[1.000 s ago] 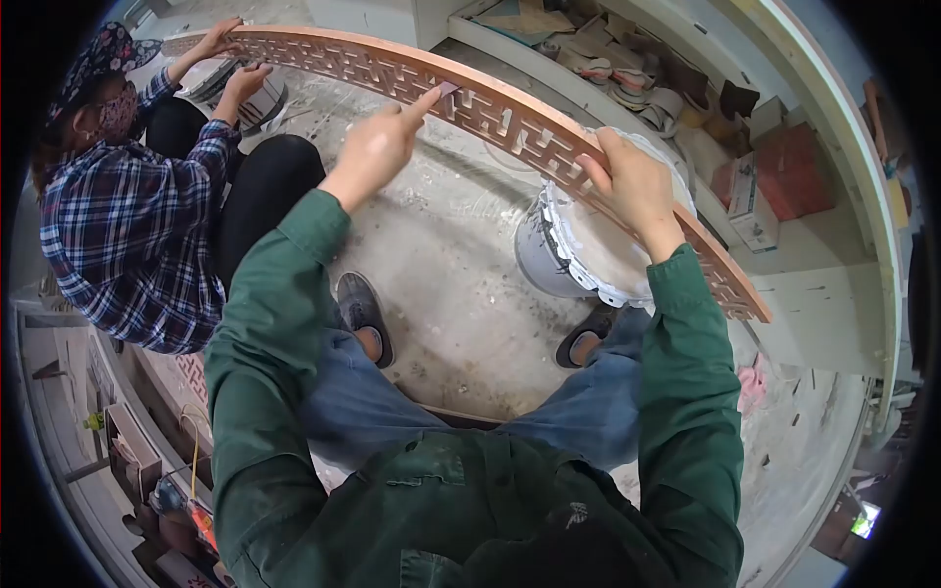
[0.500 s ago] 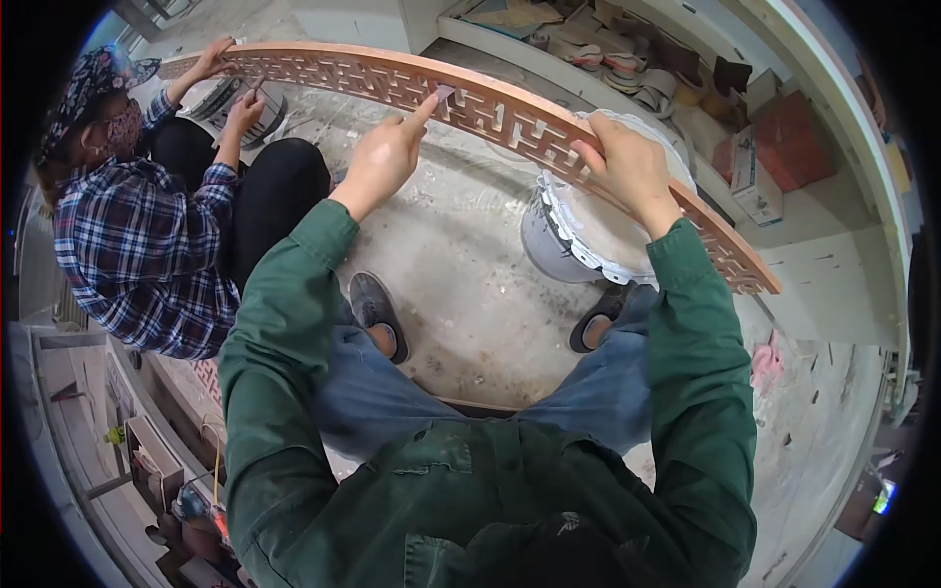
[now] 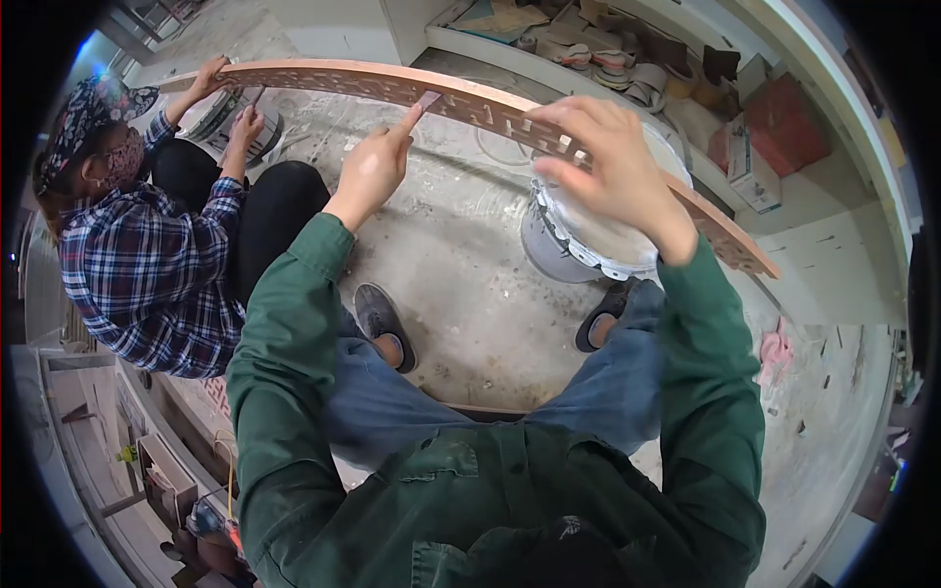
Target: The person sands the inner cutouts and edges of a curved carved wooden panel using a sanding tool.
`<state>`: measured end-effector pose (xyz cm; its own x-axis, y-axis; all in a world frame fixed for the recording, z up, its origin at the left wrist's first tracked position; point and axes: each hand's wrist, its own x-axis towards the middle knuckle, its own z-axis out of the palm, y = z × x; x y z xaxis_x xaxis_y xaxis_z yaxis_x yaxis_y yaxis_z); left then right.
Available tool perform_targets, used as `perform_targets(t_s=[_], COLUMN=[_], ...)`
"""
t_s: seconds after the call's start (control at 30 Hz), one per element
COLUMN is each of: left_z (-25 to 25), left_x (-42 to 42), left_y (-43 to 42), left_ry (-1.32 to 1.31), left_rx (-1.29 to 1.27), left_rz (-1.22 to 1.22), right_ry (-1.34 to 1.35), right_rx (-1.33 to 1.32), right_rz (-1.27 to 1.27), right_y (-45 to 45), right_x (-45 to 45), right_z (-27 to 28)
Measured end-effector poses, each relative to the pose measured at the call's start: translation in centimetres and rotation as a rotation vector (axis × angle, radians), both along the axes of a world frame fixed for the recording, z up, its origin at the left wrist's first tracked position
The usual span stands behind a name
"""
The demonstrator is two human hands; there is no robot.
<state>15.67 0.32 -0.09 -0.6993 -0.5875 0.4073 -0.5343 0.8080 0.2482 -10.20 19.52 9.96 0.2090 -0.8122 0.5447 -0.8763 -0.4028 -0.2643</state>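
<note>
A long, reddish-brown fretwork panel (image 3: 480,113), cut through with an angular lattice, runs across the view and is tilted so its top edge shows. My left hand (image 3: 372,171) is closed on a small flat purplish strip (image 3: 428,102), its index finger stretched along it. The strip's tip meets the lattice face; I cannot make out its material. Over the panel's right half, my right hand (image 3: 622,176) is open and slightly blurred, fingers apart above the top edge. Whether its fingertips touch the wood is unclear.
At left a person in a plaid shirt (image 3: 147,255) sits with one hand (image 3: 208,76) on the panel's far end and the other (image 3: 245,129) near it. White buckets (image 3: 554,240) stand beneath the panel. Shoes and boxes (image 3: 755,176) fill a shelf at upper right; a pink cloth (image 3: 774,355) lies right.
My right hand has loosened from its grip on the panel and its fingers have spread. The panel has tilted, showing more top edge. My left hand has shifted slightly left with the strip.
</note>
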Motion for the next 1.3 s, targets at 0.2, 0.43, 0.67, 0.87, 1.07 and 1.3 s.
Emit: perform_targets(t_s=[0.2,0.43,0.67,0.87,1.07,1.3], left_z=[-0.2,-1.5,-2.3,0.2,0.2,-0.9], left_x=[0.2,-0.2,-0.6,-1.0,-2.1,-2.1], left_y=[0.0,-1.0,-1.9,-0.6,-1.1,-2.6], left_ry=[0.002,0.016,0.032,-0.044,0.061,-0.008], left_rx=[-0.023,-0.110,-0.124,-0.087,-0.171,-0.029], left_rz=[0.001,0.005,-0.007,0.012,-0.049,-0.073], right_ry=[-0.971,-0.914,-0.685,-0.539,-0.477,-0.363], right_rx=[0.426,0.404,0.374,0.332,0.315,0.148], right_rz=[1.235,1.138,0.821,0.709,0.660,0.471], right_y=[6.1,7.1,6.2,6.4,5.9,3.5], right_x=[7.8,8.5,6.4,4.5,2.3,-0.3], right_z=[7.9,5.8,5.6,5.2,5.0,5.4])
